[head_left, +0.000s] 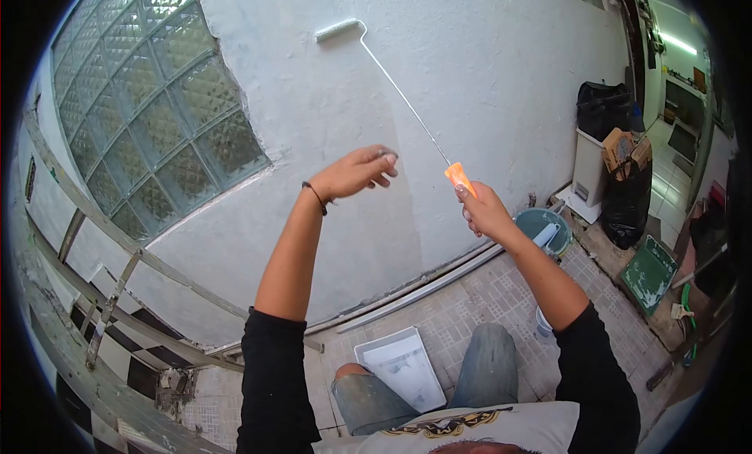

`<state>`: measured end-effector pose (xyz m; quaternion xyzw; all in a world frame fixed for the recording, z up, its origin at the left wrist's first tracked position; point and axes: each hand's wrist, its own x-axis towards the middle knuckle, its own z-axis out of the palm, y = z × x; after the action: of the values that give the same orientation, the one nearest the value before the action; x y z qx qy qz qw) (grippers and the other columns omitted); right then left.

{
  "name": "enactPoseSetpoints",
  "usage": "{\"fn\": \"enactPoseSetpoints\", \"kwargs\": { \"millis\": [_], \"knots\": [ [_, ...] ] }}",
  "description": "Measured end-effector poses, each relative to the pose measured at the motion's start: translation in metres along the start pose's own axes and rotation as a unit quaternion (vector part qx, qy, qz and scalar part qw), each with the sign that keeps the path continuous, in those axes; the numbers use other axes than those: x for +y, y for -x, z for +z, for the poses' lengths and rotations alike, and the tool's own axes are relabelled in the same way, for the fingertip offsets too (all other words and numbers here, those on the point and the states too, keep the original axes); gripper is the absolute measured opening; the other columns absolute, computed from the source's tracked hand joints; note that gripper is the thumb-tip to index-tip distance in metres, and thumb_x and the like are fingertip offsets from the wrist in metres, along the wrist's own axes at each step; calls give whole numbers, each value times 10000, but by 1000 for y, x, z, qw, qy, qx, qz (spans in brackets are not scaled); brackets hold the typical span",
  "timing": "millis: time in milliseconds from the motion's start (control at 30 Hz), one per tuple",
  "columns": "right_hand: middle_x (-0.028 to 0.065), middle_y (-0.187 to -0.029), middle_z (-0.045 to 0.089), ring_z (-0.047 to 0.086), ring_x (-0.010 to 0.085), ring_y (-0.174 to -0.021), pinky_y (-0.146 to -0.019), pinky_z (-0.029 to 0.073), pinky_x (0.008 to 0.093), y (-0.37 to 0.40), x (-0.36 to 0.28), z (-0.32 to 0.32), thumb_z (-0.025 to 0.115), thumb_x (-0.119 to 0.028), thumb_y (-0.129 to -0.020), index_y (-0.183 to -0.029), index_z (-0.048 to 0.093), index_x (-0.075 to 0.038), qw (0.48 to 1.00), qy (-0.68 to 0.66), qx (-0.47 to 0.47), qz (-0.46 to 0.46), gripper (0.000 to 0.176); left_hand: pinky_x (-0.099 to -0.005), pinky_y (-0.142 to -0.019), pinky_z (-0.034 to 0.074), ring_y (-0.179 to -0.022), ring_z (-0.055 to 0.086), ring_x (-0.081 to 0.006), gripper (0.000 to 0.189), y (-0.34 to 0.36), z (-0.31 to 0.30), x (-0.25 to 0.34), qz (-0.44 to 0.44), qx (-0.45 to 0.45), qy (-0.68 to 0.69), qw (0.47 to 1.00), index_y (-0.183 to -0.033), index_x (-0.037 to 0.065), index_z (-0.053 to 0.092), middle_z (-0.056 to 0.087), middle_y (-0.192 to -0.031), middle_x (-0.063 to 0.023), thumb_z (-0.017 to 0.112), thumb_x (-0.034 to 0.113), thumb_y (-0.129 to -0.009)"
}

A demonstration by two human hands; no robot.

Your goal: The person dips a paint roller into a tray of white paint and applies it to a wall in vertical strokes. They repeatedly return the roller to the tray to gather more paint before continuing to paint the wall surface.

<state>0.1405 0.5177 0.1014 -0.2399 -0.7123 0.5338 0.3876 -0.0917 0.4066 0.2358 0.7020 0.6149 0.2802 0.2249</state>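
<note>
While my R hand (489,212) grips the handle (457,175), roller (338,31) at the wall (486,78) (L hand (356,172) empty, fingers apart), I reckon it's rolling time, w/ even pressure needed nxt.

No text can be read here — the black and yellow print (448,424) on the pale shirt (542,423) and any marks on the cardboard box (624,150) are too unclear.

Head view — from above hands, facing forward and down at wall (501,86).
</note>
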Motion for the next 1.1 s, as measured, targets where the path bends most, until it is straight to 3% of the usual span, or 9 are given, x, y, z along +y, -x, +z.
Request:
{"fn": "enactPoseSetpoints", "kwargs": {
  "millis": [300, 400, 467, 600, 767, 833, 900, 1000, 1100],
  "knots": [
    [-17, -578, 403, 358, 74, -393, -345, 306, 242, -71, -119, 33, 406, -470, -969, -828, 445, -91, 997, -55, -30, -36, 407, -340, -824, 489, -986, 594, -209, 468, -59, -13, 48, 62, 146, 33, 987, -1231, 1, 458, 585, -1083, -116, 421, 393, -978],
    [-20, -583, 395, 352, 69, -419, -362, 301, 243, -85, -144, 43, 383, -411, -970, -804, 428, -105, 996, -72, -41, -39, 352, -338, -805, 498, -971, 580, -195, 406, -74, -12, 48, 106, 231, 108, 961, -1198, -1, 440, 559, -1043, -103, 425, 339, -976],
    [-6, -567, 390, 360, 87, -420, -367, 315, 269, -87, -140, 50, 352, -282, -964, -808, 451, -57, 993, -86, -50, -60, 292, -334, -784, 505, -951, 572, -183, 380, -78, -9, 29, 114, 235, 111, 959, -1194, 2, 428, 549, -1023, -94, 432, 309, -971],
    [21, -518, 440, 423, 110, -367, -331, 347, 286, -58, -70, 66, 344, -364, -998, -862, 499, -13, 996, -54, -26, -62, 407, -322, -711, 520, -902, 555, -156, 333, -59, 36, -21, 113, 195, 70, 972, -1198, 20, 412, 535, -1005, -70, 444, 251, -960],
    [7, -521, 460, 439, 105, -377, -345, 356, 276, 5, 61, 82, 384, -351, -996, -903, 507, -34, 999, -46, -8, 1, 353, -308, -716, 496, -887, 531, -128, 353, -24, 144, -110, 58, 97, 103, 988, -1193, 41, 430, 539, -983, -70, 516, 280, -948],
    [-2, -535, 469, 438, 90, -385, -347, 353, 266, 26, 135, 85, 399, -360, -996, -919, 509, -40, 998, -49, -15, -27, 347, -312, -747, 473, -879, 523, -146, 345, -11, 186, -134, 40, 74, 105, 991, -1148, 27, 445, 538, -945, -76, 535, 286, -939],
    [-3, -553, 475, 447, 77, -414, -366, 361, 252, 61, 153, 80, 417, -323, -994, -935, 511, -40, 993, -78, -44, 74, 304, -325, -777, 457, -880, 520, -168, 332, -3, 230, -158, 17, 57, 105, 993, -1094, 9, 456, 539, -925, -90, 544, 284, -928],
    [-5, -582, 458, 425, 87, -385, -336, 351, 242, 91, 196, 75, 392, -353, -1005, -992, 471, -90, 996, -35, -54, 62, 275, -337, -781, 455, -875, 528, -183, 344, 7, 279, -174, 0, 51, 115, 992, -1069, -6, 451, 549, -915, -119, 549, 286, -915],
    [1, -600, 467, 422, 84, -391, -340, 350, 237, 96, 204, 66, 403, -344, -1003, -1002, 475, -79, 997, -10, -57, 56, 275, -351, -756, 463, -845, 554, -213, 371, 8, 284, -159, -18, 65, 126, 990, -1074, -17, 436, 566, -890, -154, 549, 295, -907]
  ]
}}
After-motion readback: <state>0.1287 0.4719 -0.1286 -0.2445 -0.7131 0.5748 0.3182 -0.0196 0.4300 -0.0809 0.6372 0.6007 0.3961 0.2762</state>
